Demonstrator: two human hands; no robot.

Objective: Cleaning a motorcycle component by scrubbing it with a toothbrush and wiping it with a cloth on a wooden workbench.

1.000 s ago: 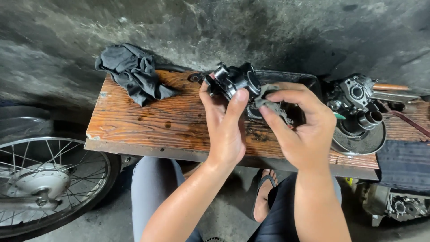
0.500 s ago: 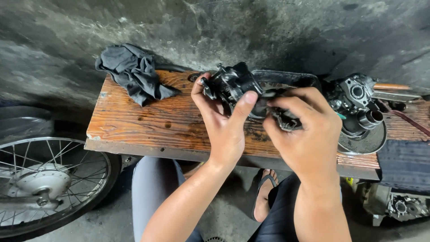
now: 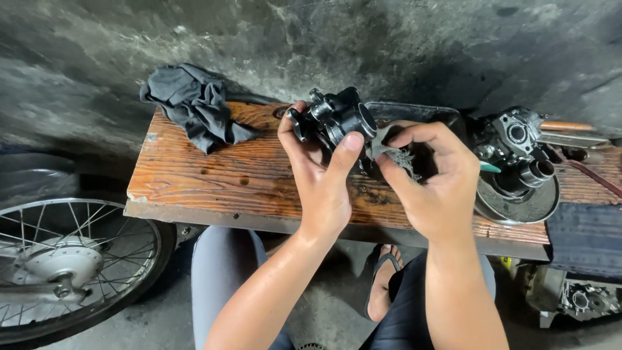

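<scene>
Left hand: the left hand (image 3: 319,188) is holding a black cast-metal engine part with a round open mouth (image 3: 337,116) up above the bench, fingers wrapping round its back and the thumb (image 3: 346,150) pressing against its front just under the mouth.
Right hand: the right hand (image 3: 433,185) is pinching a small frayed grey scrap of cloth (image 3: 392,154) between thumb and curled fingers, pressing it against the right side of the black part.
Black part: it is sitting in the air between the two hands, over the far half of the bench, its mouth tilting toward the right hand.
Bench: a worn reddish-brown wooden plank bench (image 3: 214,178) is running across the view in front of a rough grey concrete wall (image 3: 363,45).
Rag: a crumpled dark grey rag (image 3: 191,104) is lying on the bench's far left corner, well apart from the hands.
Tray: a shallow black tray (image 3: 414,113) is showing just behind the hands; its contents are hidden.
Other parts: a grey metal engine assembly with short tubes (image 3: 518,146) is resting on a round dark metal disc (image 3: 518,207) at the right end of the bench, near the right hand.
Wheel: a spoked motorcycle wheel with a silver hub (image 3: 65,266) is standing on the floor at lower left.
Legs: the person's knees are sitting under the bench, with a sandalled foot (image 3: 387,272) between them.
</scene>
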